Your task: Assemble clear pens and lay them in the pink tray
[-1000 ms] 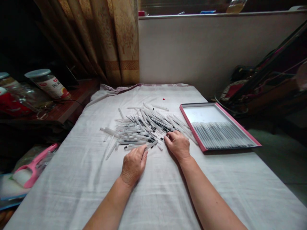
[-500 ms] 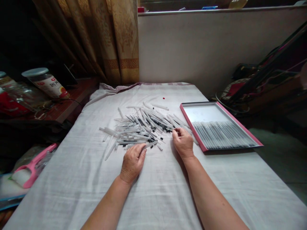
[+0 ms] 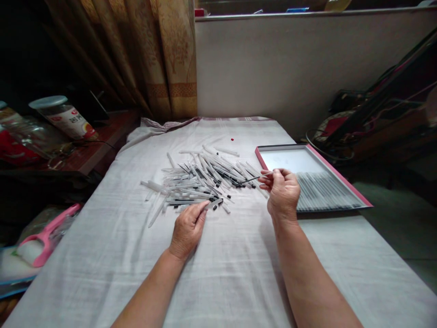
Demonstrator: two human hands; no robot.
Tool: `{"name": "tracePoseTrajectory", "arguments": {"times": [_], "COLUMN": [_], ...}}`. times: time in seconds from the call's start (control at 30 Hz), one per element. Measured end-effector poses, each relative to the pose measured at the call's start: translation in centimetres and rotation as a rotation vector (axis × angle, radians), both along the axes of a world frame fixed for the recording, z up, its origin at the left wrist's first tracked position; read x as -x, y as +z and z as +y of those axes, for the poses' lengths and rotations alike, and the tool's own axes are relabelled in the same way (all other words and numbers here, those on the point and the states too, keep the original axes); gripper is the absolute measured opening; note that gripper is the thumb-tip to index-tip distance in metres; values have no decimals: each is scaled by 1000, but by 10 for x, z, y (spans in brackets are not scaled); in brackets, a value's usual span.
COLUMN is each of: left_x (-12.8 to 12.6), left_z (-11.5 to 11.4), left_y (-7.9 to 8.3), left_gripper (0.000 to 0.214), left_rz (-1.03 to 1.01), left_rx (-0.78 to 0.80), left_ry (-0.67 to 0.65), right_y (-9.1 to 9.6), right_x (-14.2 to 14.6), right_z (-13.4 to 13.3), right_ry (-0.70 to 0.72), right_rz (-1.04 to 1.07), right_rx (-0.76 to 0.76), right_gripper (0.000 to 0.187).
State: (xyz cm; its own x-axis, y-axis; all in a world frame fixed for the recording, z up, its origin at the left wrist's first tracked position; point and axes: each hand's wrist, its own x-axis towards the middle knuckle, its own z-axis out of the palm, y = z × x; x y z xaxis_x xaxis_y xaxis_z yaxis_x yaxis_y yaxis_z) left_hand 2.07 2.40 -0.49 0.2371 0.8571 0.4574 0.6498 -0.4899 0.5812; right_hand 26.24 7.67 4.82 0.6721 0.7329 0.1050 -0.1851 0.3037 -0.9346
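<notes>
My left hand (image 3: 187, 230) is closed around a translucent pen barrel (image 3: 216, 202) with a dark end, low over the near edge of a pile. Between the fingertips of my right hand (image 3: 284, 196) is a pen refill (image 3: 251, 180), thin and mostly black, its tip pointing left over the pile. The pile of loose pen parts (image 3: 194, 175) mixes clear barrels, dark refills and small black plugs. Beside my right hand lies a shallow pink-edged box (image 3: 338, 175); its lower half holds a row of pens (image 3: 327, 193), partly hidden by that hand.
A white cloth (image 3: 225, 273) covers the table. One small red piece (image 3: 232, 139) lies beyond the pile. At left are a lidded jar (image 3: 70, 120) on a brown side table and pink-handled scissors (image 3: 46, 237). A curtain (image 3: 174, 54) and wall (image 3: 273, 64) stand behind.
My right hand has lifted from the pile's right edge and moved right, drawing out a refill. My left hand has barely moved and keeps the barrel.
</notes>
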Motion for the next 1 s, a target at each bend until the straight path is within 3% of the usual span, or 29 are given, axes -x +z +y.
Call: {"name": "tracePoseTrajectory", "arguments": {"times": [0.3,1.0], "left_x": [0,0], "left_z": [-1,0], "left_y": [4,2], "left_gripper": [28,27], "left_rz": [-26,-53], "left_rx": [38,68], "left_ry": [16,17], "right_y": [-3,1], "right_x": [22,23], "right_z": [-7,-7], "right_ry": [135,136], "right_rz": [-35,-9], "right_rx": [2,12], "right_gripper": [29,30]}}
